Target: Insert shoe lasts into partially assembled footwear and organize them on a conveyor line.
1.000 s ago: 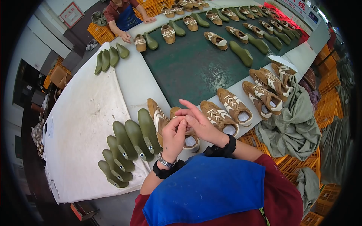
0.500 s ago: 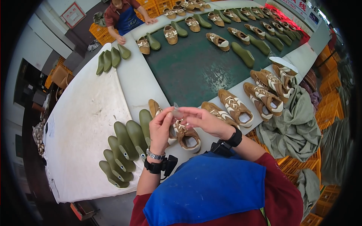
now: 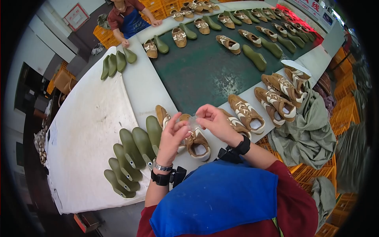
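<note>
I am holding both hands up over the near edge of the tabletop (image 3: 94, 130), fingers pinched on a small, pale, see-through piece (image 3: 193, 122) that is too small to identify. My left hand (image 3: 173, 136) is closing thumb and forefinger on its left side; my right hand (image 3: 211, 120) is gripping its right side, fingers curled in tight. The piece is hanging just above a brown and white shoe (image 3: 196, 142) that is lying at the near edge, opening toward me.

Judgement: the step in hand is preparing or separating this small piece before it goes to the shoe. The next move is calling for a steady two-point pinch and a short lowering toward the shoe's opening, without letting the piece fold or slip.

Against the frame half a second back, my hands are sitting slightly lower and closer together, and the piece is now showing more plainly between them. The shoe beneath is lying where it was.

Surroundings: a row of green shoe lasts (image 3: 130, 152) is lying just left of the shoe; more brown shoes (image 3: 276, 98) are lining the right edge beside a grey-green cloth (image 3: 312, 134). A dark green belt (image 3: 205, 67) is carrying further shoes toward the far edge, where another person (image 3: 126, 17) is working.
</note>
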`<state>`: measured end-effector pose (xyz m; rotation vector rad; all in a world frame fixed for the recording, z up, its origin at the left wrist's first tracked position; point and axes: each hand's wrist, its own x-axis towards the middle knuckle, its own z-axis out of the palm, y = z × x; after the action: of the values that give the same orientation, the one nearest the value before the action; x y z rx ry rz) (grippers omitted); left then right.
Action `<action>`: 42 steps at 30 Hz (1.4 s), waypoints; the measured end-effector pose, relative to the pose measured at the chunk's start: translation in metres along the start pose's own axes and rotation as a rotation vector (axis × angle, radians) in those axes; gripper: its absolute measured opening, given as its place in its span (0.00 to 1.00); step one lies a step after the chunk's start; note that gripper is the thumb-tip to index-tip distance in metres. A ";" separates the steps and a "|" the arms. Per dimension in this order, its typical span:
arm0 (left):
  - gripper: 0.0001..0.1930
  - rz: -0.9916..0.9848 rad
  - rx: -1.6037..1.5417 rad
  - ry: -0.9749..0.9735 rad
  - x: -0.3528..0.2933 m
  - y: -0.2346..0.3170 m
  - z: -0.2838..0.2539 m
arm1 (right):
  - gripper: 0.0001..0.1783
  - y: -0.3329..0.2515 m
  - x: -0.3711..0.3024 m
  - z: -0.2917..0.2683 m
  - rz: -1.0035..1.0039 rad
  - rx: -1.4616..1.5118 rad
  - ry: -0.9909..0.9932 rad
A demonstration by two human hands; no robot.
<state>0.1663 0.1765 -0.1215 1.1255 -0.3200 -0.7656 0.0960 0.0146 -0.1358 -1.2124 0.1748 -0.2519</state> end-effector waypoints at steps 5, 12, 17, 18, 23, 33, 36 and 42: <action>0.08 -0.098 0.155 0.107 0.003 -0.012 -0.003 | 0.10 0.006 -0.007 0.010 -0.328 -0.473 -0.154; 0.13 -0.272 -0.159 0.036 -0.001 -0.008 -0.014 | 0.12 0.013 -0.010 0.002 -0.231 -0.729 -0.184; 0.11 -0.170 0.072 0.115 -0.005 -0.022 -0.022 | 0.12 0.013 -0.008 0.005 -0.160 -0.525 -0.343; 0.11 -0.163 0.124 0.113 -0.007 -0.022 -0.024 | 0.12 0.014 -0.006 0.003 -0.162 -0.528 -0.343; 0.06 -0.035 -0.090 0.321 -0.015 -0.020 -0.065 | 0.11 0.018 0.013 0.000 0.096 -0.429 -0.393; 0.08 0.168 -0.158 0.578 -0.082 -0.026 -0.178 | 0.17 0.040 0.053 0.050 0.031 -1.169 -0.903; 0.11 -0.026 0.148 0.942 -0.100 -0.038 -0.175 | 0.23 0.075 0.049 0.083 0.053 -1.125 -1.044; 0.27 -0.132 1.458 0.882 -0.100 -0.076 -0.162 | 0.27 0.154 0.042 0.131 0.054 -1.218 -1.066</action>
<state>0.1611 0.3408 -0.2439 2.7260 0.0137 0.0569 0.1863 0.1716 -0.2355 -2.3641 -0.6725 0.6752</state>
